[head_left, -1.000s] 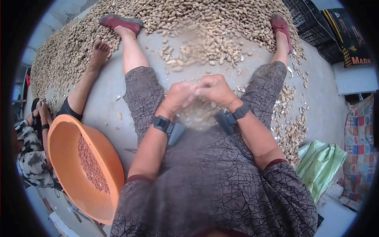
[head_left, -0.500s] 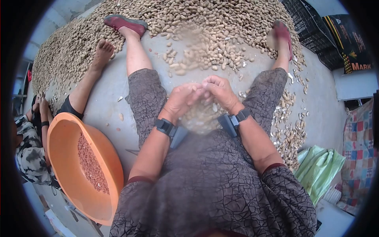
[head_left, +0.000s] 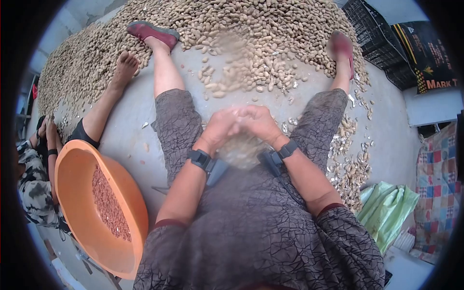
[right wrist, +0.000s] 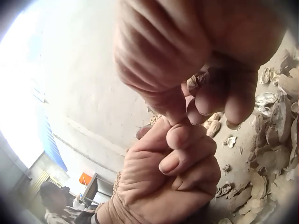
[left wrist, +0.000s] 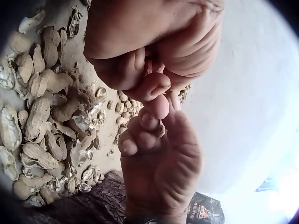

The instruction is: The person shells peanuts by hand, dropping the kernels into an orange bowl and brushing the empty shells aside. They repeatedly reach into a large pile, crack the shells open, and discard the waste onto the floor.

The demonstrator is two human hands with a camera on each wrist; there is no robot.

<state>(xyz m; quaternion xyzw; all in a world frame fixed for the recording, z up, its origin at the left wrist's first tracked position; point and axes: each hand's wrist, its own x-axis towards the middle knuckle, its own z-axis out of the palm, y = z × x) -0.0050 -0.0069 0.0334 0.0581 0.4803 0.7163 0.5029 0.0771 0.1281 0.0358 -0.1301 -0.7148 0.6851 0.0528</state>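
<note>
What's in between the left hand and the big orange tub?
Between the left hand and the orange tub, the head view shows the left trouser leg and some grey floor.

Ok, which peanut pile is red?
The pile in the orange tub is reddish; the big floor heap and the scattered shells are mostly tan.

Black slatted plastic crate [head_left: 382,46] at upper right, black printed sack [head_left: 430,58] with yellow stripes and orange lettering just beside it, crumpled pale-green plastic sack [head_left: 389,208] on grey floor [head_left: 123,123], red-blue-and-white checked cloth [head_left: 437,179] nearby, another person [head_left: 36,195] in black-and-white patterned top at left
</note>
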